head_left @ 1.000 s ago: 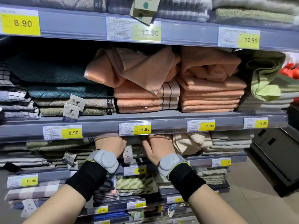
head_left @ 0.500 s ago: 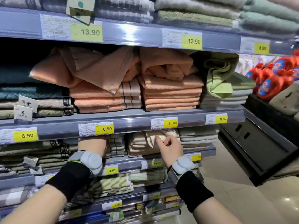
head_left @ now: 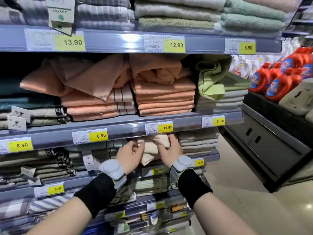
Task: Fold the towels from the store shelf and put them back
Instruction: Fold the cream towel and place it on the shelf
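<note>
The messy beige towel [head_left: 150,150] lies at the front edge of the shelf [head_left: 211,156]. The left hand [head_left: 129,156] pinches its left side. The right hand [head_left: 171,150] curls its fingers round the right side. It is best to pull it out slowly with 2 hands, so the neat pile [head_left: 198,141] beside it does not fall.

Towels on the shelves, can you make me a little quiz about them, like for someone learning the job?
1. True or false: the left hand and the right hand both touch the beige towel.
2. The price tag just above the beige towel reads: A 6.90, B 11.90, C 13.90?
3. Fill in: the rumpled green towel lies on a stack to the ___ of the orange towels.
Key: 1 true; 2 B; 3 right.
</note>
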Demonstrator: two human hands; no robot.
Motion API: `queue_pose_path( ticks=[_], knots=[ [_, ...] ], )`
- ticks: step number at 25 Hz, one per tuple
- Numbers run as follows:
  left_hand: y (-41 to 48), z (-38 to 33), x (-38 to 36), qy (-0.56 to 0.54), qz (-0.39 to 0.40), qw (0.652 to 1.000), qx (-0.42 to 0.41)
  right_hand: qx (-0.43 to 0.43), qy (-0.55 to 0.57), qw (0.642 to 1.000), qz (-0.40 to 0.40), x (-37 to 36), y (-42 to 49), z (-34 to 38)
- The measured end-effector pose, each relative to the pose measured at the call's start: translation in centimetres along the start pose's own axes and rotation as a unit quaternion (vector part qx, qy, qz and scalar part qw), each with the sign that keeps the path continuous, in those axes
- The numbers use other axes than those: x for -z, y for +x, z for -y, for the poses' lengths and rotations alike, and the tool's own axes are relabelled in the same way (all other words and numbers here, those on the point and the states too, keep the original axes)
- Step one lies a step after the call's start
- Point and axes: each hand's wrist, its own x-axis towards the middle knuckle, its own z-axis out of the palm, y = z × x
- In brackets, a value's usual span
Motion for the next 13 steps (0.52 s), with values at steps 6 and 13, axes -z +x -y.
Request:
queue_pose_path(
  ticks=[6, 13],
  knots=[
    [1.0, 0.0, -2.3, -0.456, 0.051, 0.866, 0.197, 0.057, -0.04, 0.972, 0.223, 1.6, -2.4, -1.7],
    [-2.2, 1.4, -3.4, -0.237, 0.131, 0.945, 0.183, -0.093, 0.119, 0.955, 0.255, 2.8, -1.9, -2.6]
  ],
)
